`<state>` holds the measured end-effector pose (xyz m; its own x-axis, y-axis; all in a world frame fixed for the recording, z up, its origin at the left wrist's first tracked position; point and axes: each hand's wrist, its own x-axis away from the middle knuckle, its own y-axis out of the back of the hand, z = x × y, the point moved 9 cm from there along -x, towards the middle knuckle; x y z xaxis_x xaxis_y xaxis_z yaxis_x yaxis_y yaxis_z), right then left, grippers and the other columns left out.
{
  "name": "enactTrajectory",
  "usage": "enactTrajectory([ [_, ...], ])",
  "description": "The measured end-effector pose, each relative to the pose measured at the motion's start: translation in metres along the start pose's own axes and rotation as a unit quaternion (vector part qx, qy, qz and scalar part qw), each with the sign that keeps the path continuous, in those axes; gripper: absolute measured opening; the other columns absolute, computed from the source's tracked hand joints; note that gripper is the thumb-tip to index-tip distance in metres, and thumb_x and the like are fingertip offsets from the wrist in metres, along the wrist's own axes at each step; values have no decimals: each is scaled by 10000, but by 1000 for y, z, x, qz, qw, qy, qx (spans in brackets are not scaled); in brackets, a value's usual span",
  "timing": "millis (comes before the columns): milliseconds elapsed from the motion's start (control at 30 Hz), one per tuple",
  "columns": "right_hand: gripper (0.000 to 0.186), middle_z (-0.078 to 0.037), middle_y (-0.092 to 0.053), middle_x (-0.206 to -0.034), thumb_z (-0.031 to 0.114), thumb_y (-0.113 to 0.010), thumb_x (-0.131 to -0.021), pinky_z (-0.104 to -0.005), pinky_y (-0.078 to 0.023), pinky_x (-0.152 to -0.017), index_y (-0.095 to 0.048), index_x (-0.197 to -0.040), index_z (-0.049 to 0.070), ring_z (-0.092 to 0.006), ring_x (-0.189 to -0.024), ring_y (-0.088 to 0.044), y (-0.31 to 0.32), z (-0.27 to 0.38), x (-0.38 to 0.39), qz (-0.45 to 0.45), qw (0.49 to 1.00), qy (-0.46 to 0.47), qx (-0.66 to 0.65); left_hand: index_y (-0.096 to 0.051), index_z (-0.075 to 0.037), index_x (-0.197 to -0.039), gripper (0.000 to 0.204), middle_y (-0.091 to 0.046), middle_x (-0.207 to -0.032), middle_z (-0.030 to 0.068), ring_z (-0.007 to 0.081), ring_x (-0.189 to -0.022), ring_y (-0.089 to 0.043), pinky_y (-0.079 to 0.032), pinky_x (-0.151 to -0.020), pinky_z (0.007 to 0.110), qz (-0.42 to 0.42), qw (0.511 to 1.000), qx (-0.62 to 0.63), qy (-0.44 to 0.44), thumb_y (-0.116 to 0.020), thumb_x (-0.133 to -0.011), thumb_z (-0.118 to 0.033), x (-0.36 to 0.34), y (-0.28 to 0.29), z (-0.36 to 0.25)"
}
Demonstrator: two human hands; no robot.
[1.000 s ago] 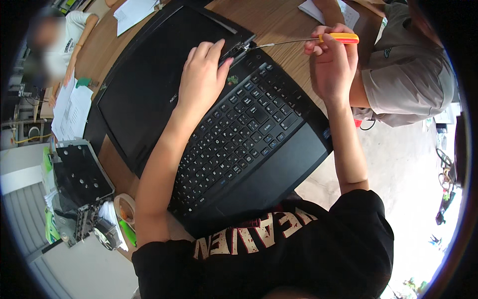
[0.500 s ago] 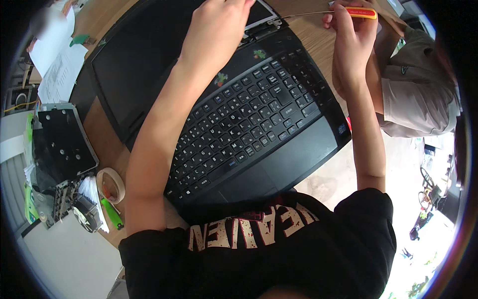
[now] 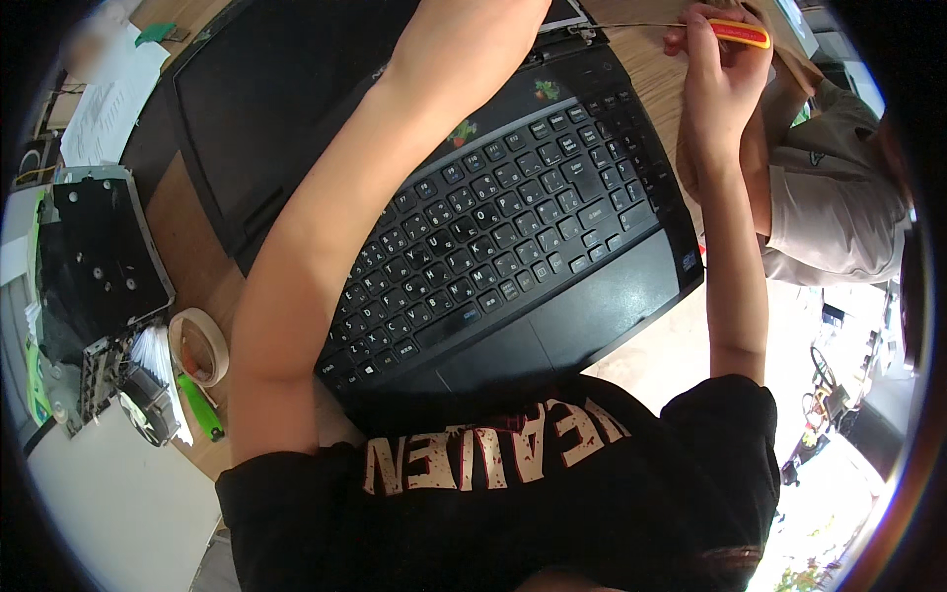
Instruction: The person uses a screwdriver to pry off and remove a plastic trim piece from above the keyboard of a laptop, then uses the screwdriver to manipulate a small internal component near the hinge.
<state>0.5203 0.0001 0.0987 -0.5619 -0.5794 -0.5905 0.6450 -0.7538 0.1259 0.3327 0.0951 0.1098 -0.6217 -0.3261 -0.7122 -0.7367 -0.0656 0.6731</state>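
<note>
An open black laptop point(image 3: 533, 326) lies before me, its keyboard point(image 3: 493, 227) facing up and its dark screen point(image 3: 276, 99) toward the top left. My left hand point(image 3: 464, 44) is over the upper part of the screen beside the exposed hinge point(image 3: 584, 32); its fingers run off the top edge, so their grip is hidden. My right hand point(image 3: 725, 89), at the upper right, grips a screwdriver point(image 3: 740, 34) with a yellow and red handle. Its long thin shaft points left to the hinge.
Papers point(image 3: 109, 104), a black metal part point(image 3: 99, 247), a tape roll point(image 3: 192, 345), a fan point(image 3: 148, 414) and a green-handled tool point(image 3: 200, 405) are at the left. Another person's grey sleeve point(image 3: 829, 217) and arm are close on the right; a blurred person is top left.
My left hand has moved up toward the top edge, its fingers passing out of sight. The screwdriver and right hand sit higher and farther right in the picture, as the view has shifted.
</note>
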Motion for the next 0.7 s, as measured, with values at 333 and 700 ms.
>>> enactTrajectory([
  [333,169,-95,-607,-979,7,-576,-976,-275,-517,-639,-473,-1110,19,-152,-721,-619,3,0,-8,31,998,51,-8,-615,83,-1093,245,-584,-899,156,281,-794,-656,-575,-688,336,-1,1000,-21,-17,-598,-953,-118,1,-2,0],
  [700,132,-103,-642,-864,22,-627,-953,-277,-501,-563,-496,-959,11,-143,-649,-632,-5,7,-7,17,998,61,-7,-619,85,-1084,241,-593,-899,164,290,-799,-660,-577,-702,347,0,1000,7,-2,-606,-951,-116,2,-1,1],
])
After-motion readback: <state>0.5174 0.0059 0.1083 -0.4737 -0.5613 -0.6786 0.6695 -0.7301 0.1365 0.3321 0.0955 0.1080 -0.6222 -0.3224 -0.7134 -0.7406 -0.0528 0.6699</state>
